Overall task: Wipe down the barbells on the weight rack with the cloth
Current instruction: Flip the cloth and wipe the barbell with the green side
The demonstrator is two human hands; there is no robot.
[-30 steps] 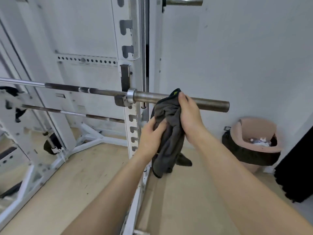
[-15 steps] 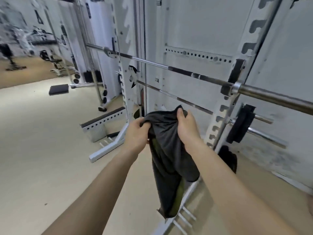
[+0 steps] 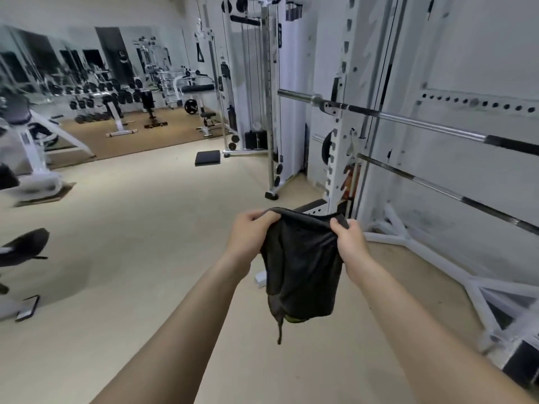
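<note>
Both hands are clenched on the top edge of a dark cloth [image 3: 302,266], the left hand [image 3: 250,234] gripping its left corner and the right hand [image 3: 348,239] gripping its right corner, so the fabric is stretched between them and hangs straight down below the knuckles, clear of the floor. A thin strip or cord of the same material dangles from the cloth's lower edge, and a hint of yellow-green shows at the bottom hem. The cloth touches nothing but the two hands. Up and to the right of the right hand stands the white weight rack [image 3: 339,147], with its angled white base feet spreading across the floor just beyond that hand. Two barbells rest on the rack, well apart from the cloth: the upper barbell [image 3: 431,125] runs above and to the right of the hands, and the lower barbell [image 3: 437,188] slants downward to the right, nearer to the right hand. Far ahead of the left hand, a cable machine [image 3: 264,83] stands against the wall.
</note>
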